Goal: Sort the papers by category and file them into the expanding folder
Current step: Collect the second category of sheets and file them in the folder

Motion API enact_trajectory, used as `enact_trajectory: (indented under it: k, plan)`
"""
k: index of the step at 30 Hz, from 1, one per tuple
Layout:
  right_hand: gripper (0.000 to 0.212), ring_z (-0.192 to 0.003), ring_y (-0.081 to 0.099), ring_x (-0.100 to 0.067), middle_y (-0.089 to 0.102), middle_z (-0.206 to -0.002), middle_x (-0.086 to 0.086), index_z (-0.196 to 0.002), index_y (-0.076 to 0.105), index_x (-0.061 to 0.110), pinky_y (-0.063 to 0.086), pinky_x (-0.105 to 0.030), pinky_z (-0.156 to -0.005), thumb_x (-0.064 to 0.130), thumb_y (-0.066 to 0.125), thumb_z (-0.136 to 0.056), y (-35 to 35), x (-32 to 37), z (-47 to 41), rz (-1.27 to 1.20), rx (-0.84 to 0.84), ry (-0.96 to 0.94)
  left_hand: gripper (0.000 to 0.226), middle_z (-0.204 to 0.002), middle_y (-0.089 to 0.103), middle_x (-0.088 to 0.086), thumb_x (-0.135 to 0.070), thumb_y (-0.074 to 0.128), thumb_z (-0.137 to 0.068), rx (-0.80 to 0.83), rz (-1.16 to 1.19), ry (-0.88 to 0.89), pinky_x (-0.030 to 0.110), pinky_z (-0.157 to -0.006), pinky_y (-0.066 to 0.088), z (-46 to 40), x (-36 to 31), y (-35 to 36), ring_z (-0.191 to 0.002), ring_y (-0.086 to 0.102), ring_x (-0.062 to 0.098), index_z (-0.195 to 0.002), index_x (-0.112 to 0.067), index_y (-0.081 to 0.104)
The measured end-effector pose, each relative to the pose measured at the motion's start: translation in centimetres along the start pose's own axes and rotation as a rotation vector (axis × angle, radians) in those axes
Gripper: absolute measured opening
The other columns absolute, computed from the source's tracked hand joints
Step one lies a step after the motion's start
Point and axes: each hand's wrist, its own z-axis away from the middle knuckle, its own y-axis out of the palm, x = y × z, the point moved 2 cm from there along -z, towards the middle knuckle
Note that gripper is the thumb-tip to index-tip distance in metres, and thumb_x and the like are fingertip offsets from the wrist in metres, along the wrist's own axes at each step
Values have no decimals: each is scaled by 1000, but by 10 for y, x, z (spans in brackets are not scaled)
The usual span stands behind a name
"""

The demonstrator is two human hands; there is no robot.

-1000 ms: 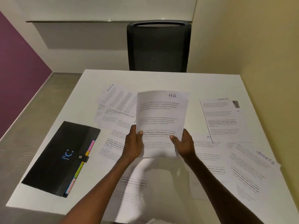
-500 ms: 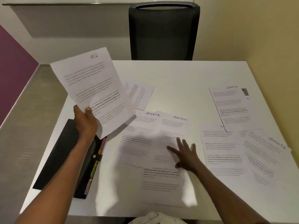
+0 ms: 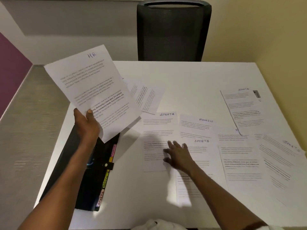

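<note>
My left hand [image 3: 86, 125] holds up a sheet marked HR [image 3: 93, 90] above the table's left side. Under it lies the shut black expanding folder [image 3: 93, 176] with coloured tabs along its right edge. My right hand [image 3: 178, 155], blurred, rests with fingers spread on the papers in the middle, between a SPORTS sheet [image 3: 157, 130] and a lower SPORTS sheet [image 3: 204, 151]. An ADMIN sheet [image 3: 196, 127] lies just beyond. Several more sheets spread to the right, among them a SPORTS sheet [image 3: 244, 110] with a small picture.
The white table [image 3: 191, 77] fills the view. A black mesh chair [image 3: 172, 30] stands at its far edge. A yellow wall runs along the right; floor and a purple wall lie to the left. One more sheet [image 3: 147, 97] lies behind the HR sheet.
Both hands held the HR sheet a second ago. My left hand has carried it to the left over the folder, and my right hand let go and dropped onto the middle papers.
</note>
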Motion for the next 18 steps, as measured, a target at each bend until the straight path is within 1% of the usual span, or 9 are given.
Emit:
enact_trajectory:
  k: [2,4,7,9,11,13,14,16,18]
  plan:
    - [30,-114,58,-33,67,-109,-9,-92,72,14,40,-54,-91,42,67,-82,-1,5,-2,68,-171,44,48,-146,43,3,-12,41,-105,-21,14,15,-12,-68,32,-15,-4,-8,-122,42,6,-151,-11,27]
    - [21,-76,65,-32,64,-65,-8,-65,66,12,47,-49,-76,29,66,-77,-7,7,-2,76,-383,76,48,-147,43,5,-12,42,-105,-28,10,25,-12,-71,32,-29,-2,-14,-130,43,12,-151,-10,27]
    - [30,-54,56,-29,54,-49,-8,-51,54,13,47,-38,-64,20,40,-77,-35,22,-29,-35,-524,58,47,-146,46,7,-14,42,-104,-13,-26,49,-5,-74,38,-48,4,-21,-131,47,17,-149,-10,29]
    - [25,-60,59,-32,60,-63,-10,-62,58,11,46,-37,-60,22,41,-76,-49,39,-65,-91,-482,-25,46,-146,46,11,-12,43,-104,11,-53,96,-2,-83,42,-58,12,-26,-132,47,20,-148,-6,30]
    - [27,-93,64,-36,67,-103,-15,-93,65,8,50,-42,-74,29,54,-81,-59,54,-101,-53,-353,-65,44,-144,49,10,-14,44,-102,44,-82,99,20,-98,48,-67,23,-34,-131,49,23,-145,-7,34]
    - [48,-127,49,-35,50,-140,-16,-123,57,9,45,-49,-95,38,63,-85,-68,63,-134,-43,-243,-64,39,-139,53,8,-15,45,-101,79,-112,56,37,-101,49,-71,31,-41,-126,53,23,-140,-9,39]
    - [57,-138,38,-33,38,-152,-15,-134,50,11,37,-52,-104,43,60,-88,-73,66,-146,-45,-199,-65,38,-136,55,6,-15,45,-100,90,-133,47,40,-99,49,-72,35,-44,-123,54,23,-138,-10,41]
    - [64,-147,20,-28,20,-161,-9,-147,34,14,24,-54,-113,51,45,-96,-79,65,-170,-38,-109,-50,36,-128,56,1,-13,45,-99,103,-175,44,36,-90,46,-75,42,-51,-115,54,19,-135,-9,43]
    - [65,-146,21,-28,19,-160,-9,-145,33,11,26,-56,-111,55,36,-98,-79,53,-189,-40,-47,-6,35,-122,56,2,-15,46,-99,96,-218,45,34,-87,42,-79,53,-60,-111,53,19,-134,-7,44]
